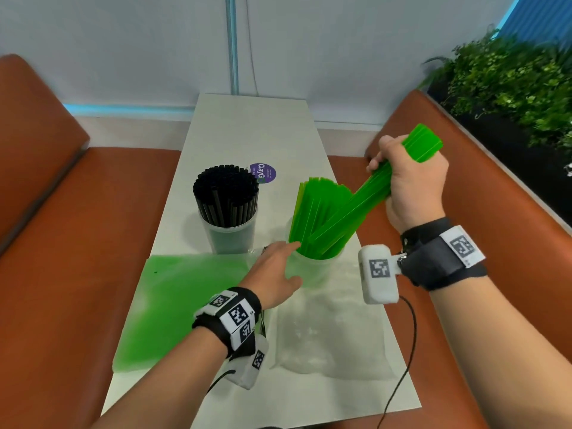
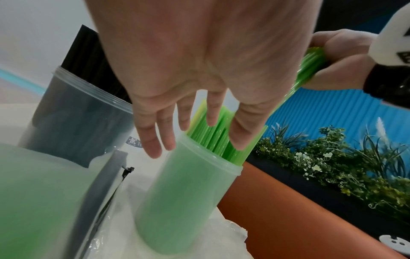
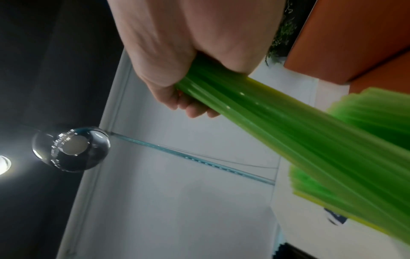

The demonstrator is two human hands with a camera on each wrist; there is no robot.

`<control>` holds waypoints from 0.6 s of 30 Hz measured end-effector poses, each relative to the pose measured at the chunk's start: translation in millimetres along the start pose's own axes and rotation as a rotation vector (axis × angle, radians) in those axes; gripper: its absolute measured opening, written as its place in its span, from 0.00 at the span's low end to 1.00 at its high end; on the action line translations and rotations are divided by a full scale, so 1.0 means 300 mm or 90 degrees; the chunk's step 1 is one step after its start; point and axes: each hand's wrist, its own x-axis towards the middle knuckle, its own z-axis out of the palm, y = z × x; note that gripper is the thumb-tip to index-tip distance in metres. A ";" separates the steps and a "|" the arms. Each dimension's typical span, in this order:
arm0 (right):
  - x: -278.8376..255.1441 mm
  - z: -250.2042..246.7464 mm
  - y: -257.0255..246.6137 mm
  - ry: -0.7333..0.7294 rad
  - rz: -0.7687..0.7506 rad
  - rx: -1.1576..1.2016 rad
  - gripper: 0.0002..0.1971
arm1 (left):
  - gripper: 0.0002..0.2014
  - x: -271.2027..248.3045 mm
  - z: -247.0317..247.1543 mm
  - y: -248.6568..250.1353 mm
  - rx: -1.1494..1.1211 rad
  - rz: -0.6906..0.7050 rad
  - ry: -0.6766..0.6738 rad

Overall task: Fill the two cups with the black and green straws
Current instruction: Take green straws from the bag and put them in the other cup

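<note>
On the white table (image 1: 247, 128) stand two clear cups. The left cup (image 1: 230, 236) is packed with upright black straws (image 1: 226, 193). The right cup (image 1: 312, 269) holds green straws (image 1: 309, 209) that lean left. My right hand (image 1: 413, 184) grips a thick bundle of green straws (image 1: 365, 196); the bundle slants from upper right down into this cup's mouth. My left hand (image 1: 275, 270) is at the cup's near left rim, fingers straight. In the left wrist view the left hand (image 2: 199, 61) has fingertips against the green straws (image 2: 221, 145) above the cup (image 2: 182, 201). The right wrist view shows the right hand (image 3: 177, 61) wrapped round the bundle (image 3: 288, 131).
A flat green plastic bag (image 1: 173, 305) and a crumpled clear bag (image 1: 328, 329) lie on the near table. A purple sticker (image 1: 263, 173) sits behind the cups. Orange benches (image 1: 62, 243) flank the narrow table, with a planter of foliage (image 1: 510, 82) at the right.
</note>
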 end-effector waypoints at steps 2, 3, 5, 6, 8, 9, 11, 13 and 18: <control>0.003 -0.018 0.042 0.021 -0.018 -0.065 0.10 | 0.36 0.016 0.009 0.006 0.031 -0.011 -0.018; 0.001 -0.025 0.063 0.030 -0.024 -0.095 0.08 | 0.36 0.021 0.012 0.009 0.047 -0.019 -0.027; -0.005 -0.041 0.110 0.041 -0.034 -0.146 0.06 | 0.36 0.031 0.021 0.012 0.088 -0.029 -0.045; -0.009 -0.047 0.134 0.044 -0.035 -0.171 0.07 | 0.36 0.033 0.027 0.013 0.111 -0.030 -0.056; -0.018 -0.055 0.182 0.048 -0.016 -0.212 0.08 | 0.37 0.035 0.037 0.013 0.139 -0.033 -0.072; -0.020 -0.058 0.207 0.049 0.002 -0.227 0.10 | 0.37 0.037 0.039 0.013 0.143 -0.034 -0.074; -0.026 -0.067 0.256 0.044 0.039 -0.271 0.09 | 0.37 0.041 0.041 0.012 0.139 -0.033 -0.069; -0.034 -0.079 0.305 0.038 0.065 -0.316 0.11 | 0.37 0.043 0.040 0.013 0.126 -0.029 -0.063; -0.069 -0.091 0.428 -0.039 0.150 -0.434 0.11 | 0.36 0.037 0.044 0.008 0.109 -0.021 -0.050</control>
